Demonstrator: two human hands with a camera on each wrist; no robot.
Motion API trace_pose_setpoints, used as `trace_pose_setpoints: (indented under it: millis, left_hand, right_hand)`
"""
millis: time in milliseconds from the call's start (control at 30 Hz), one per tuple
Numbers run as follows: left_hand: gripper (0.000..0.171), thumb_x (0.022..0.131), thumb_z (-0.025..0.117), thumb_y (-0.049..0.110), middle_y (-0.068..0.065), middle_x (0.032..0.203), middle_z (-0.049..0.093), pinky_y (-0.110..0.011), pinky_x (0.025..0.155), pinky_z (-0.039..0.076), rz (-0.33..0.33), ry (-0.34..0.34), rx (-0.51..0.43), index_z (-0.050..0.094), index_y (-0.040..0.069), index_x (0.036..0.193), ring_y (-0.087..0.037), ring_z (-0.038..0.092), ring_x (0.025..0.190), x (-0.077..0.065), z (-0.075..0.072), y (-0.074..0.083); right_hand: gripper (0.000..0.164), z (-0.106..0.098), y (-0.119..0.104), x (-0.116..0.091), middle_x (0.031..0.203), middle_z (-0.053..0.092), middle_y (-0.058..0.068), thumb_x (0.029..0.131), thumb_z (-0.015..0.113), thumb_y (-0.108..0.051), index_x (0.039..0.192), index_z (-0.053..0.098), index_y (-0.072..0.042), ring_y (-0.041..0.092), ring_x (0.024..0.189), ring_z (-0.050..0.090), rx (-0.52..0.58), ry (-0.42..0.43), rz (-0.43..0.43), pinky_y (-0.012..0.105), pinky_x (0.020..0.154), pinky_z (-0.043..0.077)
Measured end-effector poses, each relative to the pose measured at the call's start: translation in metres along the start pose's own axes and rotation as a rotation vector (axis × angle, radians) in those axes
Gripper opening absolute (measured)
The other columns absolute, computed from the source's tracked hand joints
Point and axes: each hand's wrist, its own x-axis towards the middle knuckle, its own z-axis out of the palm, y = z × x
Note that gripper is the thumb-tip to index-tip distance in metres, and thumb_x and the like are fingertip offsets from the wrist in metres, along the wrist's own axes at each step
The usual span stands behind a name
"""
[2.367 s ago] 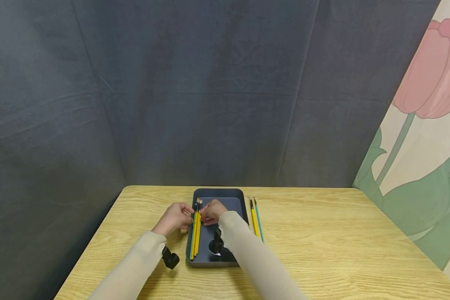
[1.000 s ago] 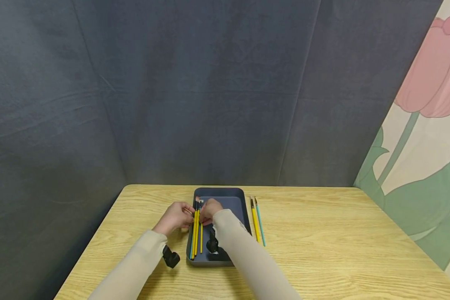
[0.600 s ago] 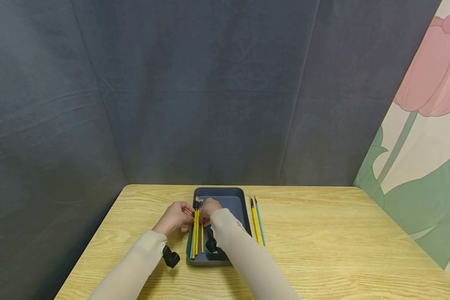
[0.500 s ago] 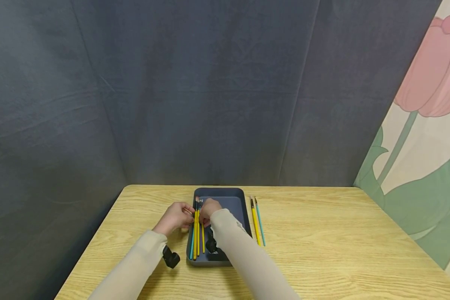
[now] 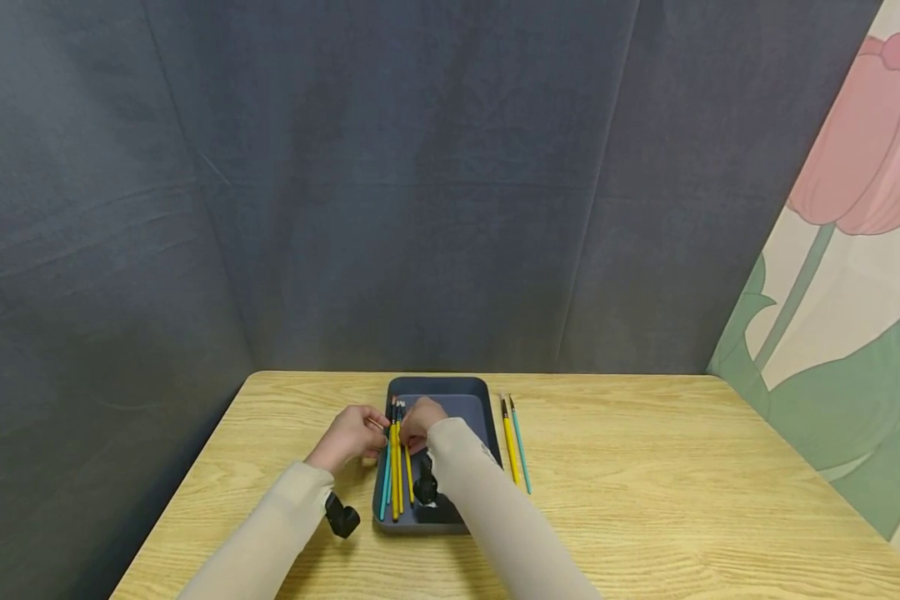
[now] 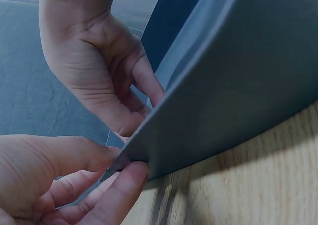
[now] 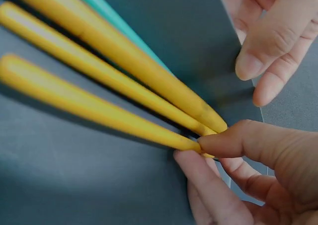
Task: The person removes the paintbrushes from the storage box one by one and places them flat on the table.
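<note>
A dark grey tray (image 5: 450, 386) holds several paintbrushes along its left side, some with yellow handles (image 5: 396, 487) and some with teal handles (image 5: 384, 492), bristles toward the back. My left hand (image 5: 352, 435) pinches the tray's left wall; the left wrist view shows thumb and fingers on either side of the wall's edge (image 6: 149, 118). Inside the tray, my right hand (image 5: 422, 421) has thumb and index finger on a yellow-handled paintbrush (image 7: 99, 106), near its thin end. Two more yellow handles lie right beside it there, with a teal handle (image 7: 124, 24) against the wall.
On the wooden table (image 5: 645, 467), just right of the tray, lie a yellow paintbrush (image 5: 509, 442) and a teal paintbrush (image 5: 521, 450). A dark cloth (image 5: 420, 183) hangs behind the table. A tulip-patterned wall (image 5: 832, 333) stands on the right.
The handle ends of the yellow paintbrushes have swung right and spread apart in the tray, leaving more of the teal handles in sight. My left hand has stayed at the tray's left wall.
</note>
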Motion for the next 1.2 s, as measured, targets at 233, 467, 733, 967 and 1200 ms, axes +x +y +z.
trace_pose_setpoints:
  millis: [233, 467, 733, 967, 1200]
  left_hand:
    - [0.028, 0.078, 0.065, -0.012, -0.013, 0.086, 0.061, -0.037, 0.065, 0.059, 0.008, 0.002, -0.008, 0.063, -0.006, 0.105, -0.019, 0.062, 0.069, 0.0, 0.0, -0.002]
    - [0.027, 0.078, 0.065, -0.012, -0.013, 0.086, 0.061, -0.037, 0.064, 0.059, 0.01, 0.005, -0.009, 0.063, -0.006, 0.104, -0.019, 0.062, 0.07, 0.0, 0.0, -0.002]
    - [0.028, 0.076, 0.066, -0.012, -0.013, 0.085, 0.061, -0.037, 0.062, 0.059, 0.01, 0.006, -0.024, 0.063, -0.006, 0.103, -0.019, 0.061, 0.068, 0.0, -0.001, -0.001]
    - [0.028, 0.077, 0.065, -0.012, -0.013, 0.085, 0.062, -0.037, 0.064, 0.059, 0.006, 0.001, -0.022, 0.063, -0.007, 0.104, -0.018, 0.061, 0.068, -0.001, -0.001, 0.001]
    - [0.027, 0.078, 0.065, -0.012, -0.013, 0.085, 0.061, -0.036, 0.063, 0.059, 0.01, -0.001, -0.023, 0.063, -0.007, 0.104, -0.018, 0.061, 0.068, -0.003, 0.0, 0.002]
  right_hand:
    - [0.014, -0.006, 0.0, -0.004, 0.075, 0.065, 0.016, 0.075, 0.062, 0.017, 0.08, 0.066, 0.004, 0.017, 0.052, 0.058, 0.049, -0.049, -0.011, 0.036, 0.063, 0.06]
    - [0.018, -0.018, 0.001, -0.008, 0.068, 0.056, 0.006, 0.077, 0.064, 0.014, 0.091, 0.066, 0.003, 0.016, 0.057, 0.057, 0.122, -0.097, 0.0, 0.033, 0.066, 0.06]
    - [0.029, -0.039, -0.007, -0.012, 0.072, 0.057, 0.006, 0.081, 0.064, 0.011, 0.109, 0.063, 0.007, 0.014, 0.06, 0.056, 0.181, -0.172, -0.062, 0.033, 0.067, 0.06]
    - [0.034, -0.059, -0.013, -0.021, 0.081, 0.06, 0.007, 0.084, 0.064, 0.007, 0.118, 0.058, 0.006, 0.014, 0.066, 0.058, 0.207, -0.232, -0.111, 0.035, 0.077, 0.059]
    - [0.032, -0.085, -0.008, -0.033, 0.086, 0.061, 0.008, 0.085, 0.062, 0.004, 0.117, 0.058, 0.003, 0.015, 0.071, 0.061, 0.238, -0.241, -0.152, 0.039, 0.083, 0.057]
